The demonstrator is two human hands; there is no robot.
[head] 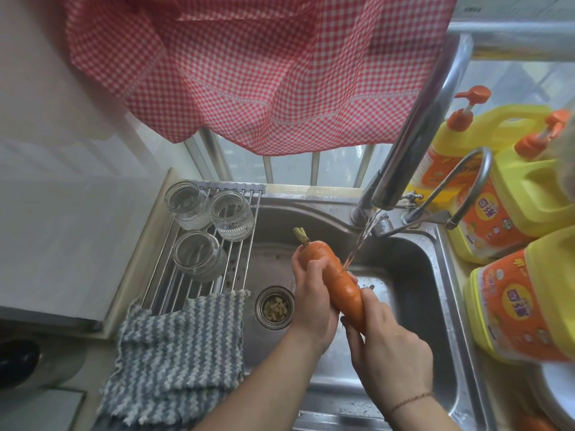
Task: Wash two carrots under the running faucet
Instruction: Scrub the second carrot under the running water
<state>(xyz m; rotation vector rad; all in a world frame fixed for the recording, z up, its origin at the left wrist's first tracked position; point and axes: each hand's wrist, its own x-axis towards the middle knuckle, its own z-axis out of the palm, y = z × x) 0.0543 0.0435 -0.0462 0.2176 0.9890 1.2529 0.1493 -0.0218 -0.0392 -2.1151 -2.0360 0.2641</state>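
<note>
An orange carrot (337,276) with a short green stub is held over the steel sink (413,269), stub end pointing away from me. My left hand (311,301) grips its thick upper part, thumb curled over it. Its thin lower end sits in the grip of my right hand (389,346). Water runs from the faucet (413,144) in a thin stream that strikes the carrot's middle. At the bottom right edge an orange shape (536,423) may be a second carrot; too little shows to tell.
A wire rack (199,284) over the sink's left side carries three glass jars (214,219) and a striped blue cloth (183,346). The drain strainer (274,307) holds food scraps. Yellow detergent bottles (513,197) crowd the right counter. A red checked curtain (258,63) hangs above.
</note>
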